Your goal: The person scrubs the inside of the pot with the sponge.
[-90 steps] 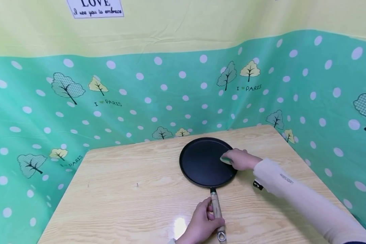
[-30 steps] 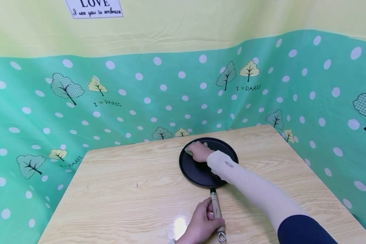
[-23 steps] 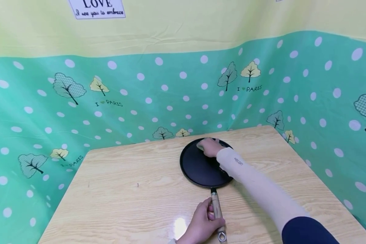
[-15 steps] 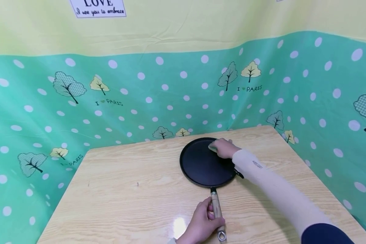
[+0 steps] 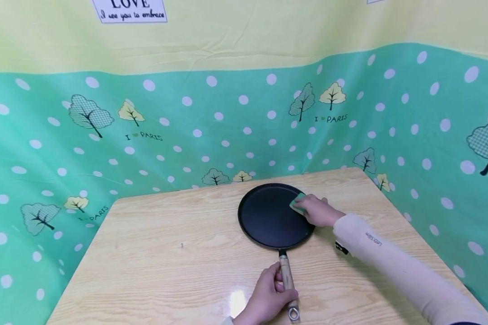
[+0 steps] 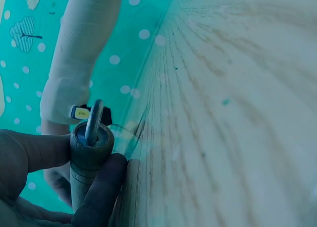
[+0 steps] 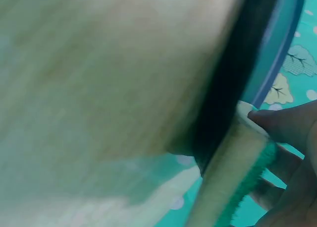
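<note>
A round, flat black frying pan [image 5: 270,216] lies on the wooden table, its handle [image 5: 286,275] toward the front edge. My left hand [image 5: 266,293] grips that wooden handle; the left wrist view shows thumb and fingers about the handle [image 6: 85,162] near its metal hanging ring [image 6: 94,123]. My right hand [image 5: 317,210] pinches a sponge [image 5: 298,204] at the pan's right side. Seen from the right wrist, the sponge [image 7: 233,172] has a pale body and a green scouring side, and sits at the pan's rim [image 7: 235,63].
The light wooden table [image 5: 154,253] extends left of the pan. A green and yellow printed cloth [image 5: 211,122] hangs behind it and along both sides. A small black device [image 5: 341,247] shows under the right sleeve's cuff.
The right hand with the sponge has swept across the pan, from its upper left a second ago to its right side now. The left hand and the pan stay put.
</note>
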Tool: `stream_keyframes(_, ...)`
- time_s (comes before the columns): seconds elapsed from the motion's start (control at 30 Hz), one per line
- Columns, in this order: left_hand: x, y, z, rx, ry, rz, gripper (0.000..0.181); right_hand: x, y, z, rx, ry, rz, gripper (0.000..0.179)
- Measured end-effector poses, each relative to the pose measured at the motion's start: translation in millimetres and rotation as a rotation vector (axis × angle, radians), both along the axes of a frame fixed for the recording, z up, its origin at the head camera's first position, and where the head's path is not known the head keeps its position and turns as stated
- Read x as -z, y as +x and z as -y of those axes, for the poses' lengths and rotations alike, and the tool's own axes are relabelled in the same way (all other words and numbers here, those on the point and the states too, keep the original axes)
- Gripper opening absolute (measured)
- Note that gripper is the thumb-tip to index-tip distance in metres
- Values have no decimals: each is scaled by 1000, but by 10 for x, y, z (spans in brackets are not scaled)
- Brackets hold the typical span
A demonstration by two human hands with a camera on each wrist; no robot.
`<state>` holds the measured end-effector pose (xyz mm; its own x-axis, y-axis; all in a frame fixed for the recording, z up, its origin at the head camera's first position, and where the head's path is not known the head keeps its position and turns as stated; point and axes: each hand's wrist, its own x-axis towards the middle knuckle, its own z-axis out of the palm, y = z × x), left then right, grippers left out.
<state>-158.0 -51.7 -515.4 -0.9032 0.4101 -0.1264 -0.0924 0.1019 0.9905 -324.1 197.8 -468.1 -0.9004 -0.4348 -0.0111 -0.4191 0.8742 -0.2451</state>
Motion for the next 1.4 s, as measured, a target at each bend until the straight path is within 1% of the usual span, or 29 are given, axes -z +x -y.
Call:
stream_keyframes(0.13,6,-2,5,-11,3,-3,83,12,24,0,-13,-19,-2,46)
stream_keyframes(0.23,8,-1,-3,-13,6,-2,82,-14,75,-19,-37,-9,5,46)
stream_keyframes(0.33,5,2,-11,-6,7,5,83,-68,183,-52,-69,3,22,45)
stream_keyframes(0.43,-2,3,-10,0,3,9,83,-145,322,-66,-114,-2,45,45)
stream_keyframes(0.6,-15,-3,6,15,-2,16,84,-250,551,-6,-197,-26,100,44)
stream_keyframes(0.67,-19,-5,9,17,-6,18,84,-263,629,46,-221,-26,100,44)
stream_keyframes(0.77,-20,-6,10,17,-12,23,85,-258,727,123,-253,-32,77,45)
stream_keyframes(0.9,-13,-3,11,20,-20,16,84,-221,813,240,-296,-59,53,42)
stream_keyframes(0.97,-12,-5,12,19,-22,12,84,-203,844,310,-293,-75,62,38)
stream_keyframes(1.07,-16,-10,19,19,-25,10,85,-191,858,433,-259,-93,101,36)
stream_keyframes(1.17,-22,-14,23,16,-30,8,85,-164,811,561,-237,-114,135,36)
stream_keyframes(1.3,-20,-6,25,13,-28,-16,83,-121,684,761,-252,-132,145,38)
stream_keyframes(1.4,-12,3,17,9,-15,-37,82,-98,533,905,-252,-125,149,40)
